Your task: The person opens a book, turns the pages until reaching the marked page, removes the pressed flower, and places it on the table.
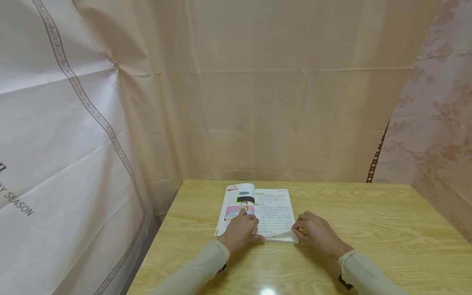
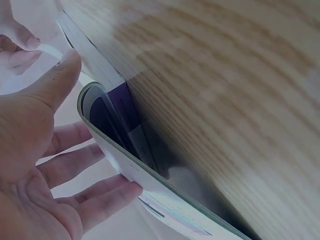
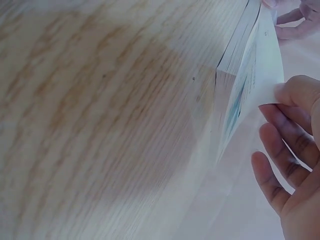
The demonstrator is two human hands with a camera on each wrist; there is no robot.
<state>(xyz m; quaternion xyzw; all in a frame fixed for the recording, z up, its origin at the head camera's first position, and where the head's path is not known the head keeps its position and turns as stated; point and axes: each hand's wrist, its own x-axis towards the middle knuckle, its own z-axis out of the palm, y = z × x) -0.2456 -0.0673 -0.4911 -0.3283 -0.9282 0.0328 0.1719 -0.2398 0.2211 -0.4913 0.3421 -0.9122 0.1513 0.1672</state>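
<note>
An open book point(image 1: 274, 211) lies on the table, a colour picture on its left page and printed text on its right. My left hand point(image 1: 240, 230) rests over the lower part of the left page, its thumb at the bottom edge near the spine. In the left wrist view, the fingers point(image 2: 112, 200) reach along the curved left-hand pages. My right hand point(image 1: 318, 232) pinches the lower right corner of a right-hand page point(image 3: 270, 67) between thumb and index finger. That page bends up from the stack below, while the other fingers stay off the paper.
The book sits on a wood-grain table point(image 1: 387, 229). Pale cloth hangs behind the table point(image 1: 280, 102), with a printed sheet point(image 1: 73, 164) at the left and a floral one point(image 1: 439, 135) at the right. A bright reflection shows near the front edge.
</note>
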